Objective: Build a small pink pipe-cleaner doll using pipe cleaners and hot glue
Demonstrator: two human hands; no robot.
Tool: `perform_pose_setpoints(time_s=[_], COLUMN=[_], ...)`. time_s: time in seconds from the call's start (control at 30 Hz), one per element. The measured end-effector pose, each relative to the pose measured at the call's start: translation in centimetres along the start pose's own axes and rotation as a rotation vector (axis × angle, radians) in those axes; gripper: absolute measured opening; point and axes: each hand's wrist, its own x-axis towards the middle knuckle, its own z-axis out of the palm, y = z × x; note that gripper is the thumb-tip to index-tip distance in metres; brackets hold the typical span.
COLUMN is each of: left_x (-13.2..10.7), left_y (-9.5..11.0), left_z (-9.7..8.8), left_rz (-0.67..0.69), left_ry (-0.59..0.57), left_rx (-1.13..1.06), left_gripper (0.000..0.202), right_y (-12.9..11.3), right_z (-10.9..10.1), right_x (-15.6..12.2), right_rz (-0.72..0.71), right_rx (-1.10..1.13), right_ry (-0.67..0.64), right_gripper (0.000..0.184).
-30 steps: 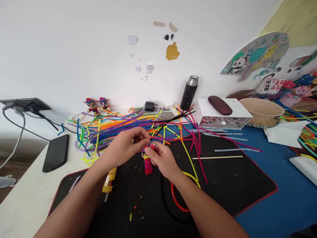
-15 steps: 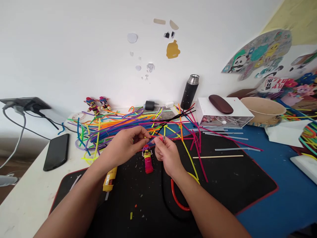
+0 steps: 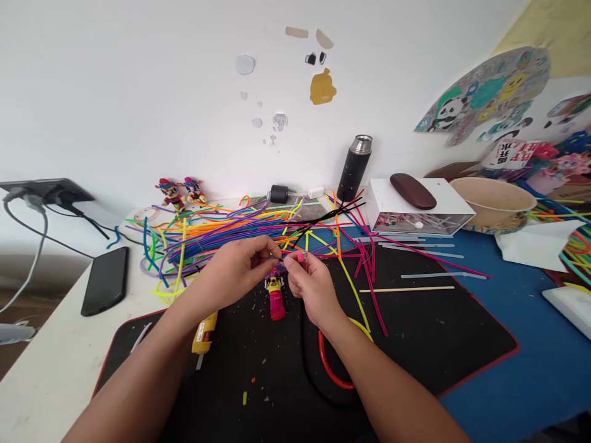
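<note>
My left hand (image 3: 240,271) is closed in a pinch on a short dark strand (image 3: 282,259) above the mat. Close beside it, my right hand (image 3: 311,283) is also closed, its thumb and forefinger almost touching the strand's other end. From the right hand's fingers sticks a small pink piece (image 3: 301,256) with something shiny next to it; its kind is too small to tell. Just below the hands lies a little pipe-cleaner figure (image 3: 277,295) with a yellow face and a magenta body. My fingers partly cover its top.
Many coloured pipe cleaners (image 3: 221,231) are heaped behind the hands. A yellow glue gun (image 3: 204,335) lies by my left forearm on the black mat (image 3: 415,332). A wooden stick (image 3: 406,289), a black flask (image 3: 354,169), a white box (image 3: 383,197) and a phone (image 3: 105,282) lie or stand around.
My fingertips have come slightly closer together around the dark strand. The pink piece shows a little more above my right hand. The view has shifted slightly; the figure stays on the mat.
</note>
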Motion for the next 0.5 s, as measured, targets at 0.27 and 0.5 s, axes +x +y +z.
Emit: perform_pose_setpoints(time_s=[0.27, 0.5], left_x=[0.09, 0.3], left_y=[-0.35, -0.38], left_z=[-0.48, -0.69], left_rz=[-0.03, -0.086], left_ry=[0.033, 0.005], left_rx=[-0.05, -0.125], left_gripper=[0.027, 0.037], right_y=[-0.3, -0.19], right_z=[0.04, -0.07], right_x=[0.03, -0.08], right_rz=[-0.022, -0.041], right_rx=[-0.034, -0.071], right_ry=[0.033, 0.023], right_gripper=[0.039, 0.04])
